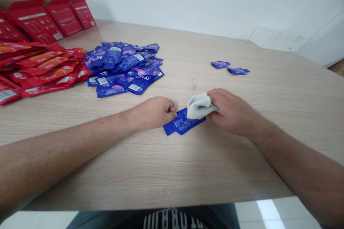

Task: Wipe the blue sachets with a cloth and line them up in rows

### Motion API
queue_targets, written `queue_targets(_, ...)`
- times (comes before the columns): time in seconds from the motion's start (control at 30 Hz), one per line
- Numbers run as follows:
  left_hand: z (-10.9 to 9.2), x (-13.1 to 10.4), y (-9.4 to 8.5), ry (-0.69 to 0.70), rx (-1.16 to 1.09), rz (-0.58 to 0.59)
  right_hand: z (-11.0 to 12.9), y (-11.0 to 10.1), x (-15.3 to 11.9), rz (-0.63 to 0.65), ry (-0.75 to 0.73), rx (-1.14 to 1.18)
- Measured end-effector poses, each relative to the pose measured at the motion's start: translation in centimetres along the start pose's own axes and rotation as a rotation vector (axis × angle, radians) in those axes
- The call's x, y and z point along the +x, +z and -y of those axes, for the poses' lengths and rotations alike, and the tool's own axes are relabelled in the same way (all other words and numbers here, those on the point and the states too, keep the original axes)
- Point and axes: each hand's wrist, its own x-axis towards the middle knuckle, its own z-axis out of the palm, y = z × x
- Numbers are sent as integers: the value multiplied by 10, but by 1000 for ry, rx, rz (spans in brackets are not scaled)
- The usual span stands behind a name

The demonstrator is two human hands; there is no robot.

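A small blue packet (177,124), flat on the table with its printed text side up, lies between my hands. My left hand (158,112) is closed at the packet's left side, with thumb and fingertips at its upper edge. In my right hand (229,111) a folded white cloth (200,105) is gripped and pressed on the packet's right part, hiding some of it. Beyond my left hand is a heap of similar blue packets (126,64). Two more blue packets (220,64) lie apart on the far right.
Red packets (48,68) are piled at the left of the wooden table (150,171). Behind them, open red cardboard boxes (40,21) stand near the white wall (188,3). The table's front edge runs just before my lap.
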Motion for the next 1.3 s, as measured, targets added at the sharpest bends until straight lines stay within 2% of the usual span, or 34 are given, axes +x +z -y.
queue_targets(0.07, -2, -1, -1, 3, -12, 23, 10, 2, 0, -30, -27, -90)
queue_targets(0.23, -3, -2, -2, 42, -22, 41, 20, 15, 0, 48, -208, -137)
queue_targets(0.43, -2, -1, -1, 49, -11, 42, 16, 14, 0, 74, -128, -227)
queue_targets(0.63, 0, 1, 0, 72, -7, 36, 33, 19, 0, 115, -240, -155)
queue_targets(0.9, 0, 0, -1, 67, -8, 45, 7, 14, 1, 45, -170, -232)
queue_targets(1.3, 0, 0, -1, 60, -21, 47, 10, 12, 0, 70, -110, -268)
